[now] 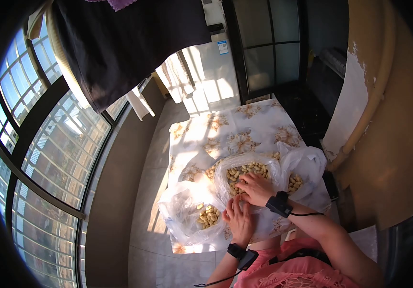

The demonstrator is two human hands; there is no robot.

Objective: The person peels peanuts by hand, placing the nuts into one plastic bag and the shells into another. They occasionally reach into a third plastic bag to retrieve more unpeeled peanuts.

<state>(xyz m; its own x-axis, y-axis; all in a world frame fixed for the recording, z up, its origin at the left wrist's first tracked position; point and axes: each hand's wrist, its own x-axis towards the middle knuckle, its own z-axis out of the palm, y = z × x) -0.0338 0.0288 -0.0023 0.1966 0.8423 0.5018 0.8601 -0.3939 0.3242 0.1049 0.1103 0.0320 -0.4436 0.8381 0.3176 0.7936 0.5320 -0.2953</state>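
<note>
Tabletop [235, 128], flower-patterned: left bag [176, 207], middle bag [274, 168], right bag [313, 161], all translucent plastic, the middle one spread wide, apparently so its contents stay contained yet within my reach. Peanuts [247, 169]: in all three. Right grip [255, 188]: fingers bent, at the middle bag's peanuts, which show to its left and far side. Left grip [239, 221]: curled, near edge of that bag, left bag's heap just left. Whether either clasps anything, I cannot tell.
</note>
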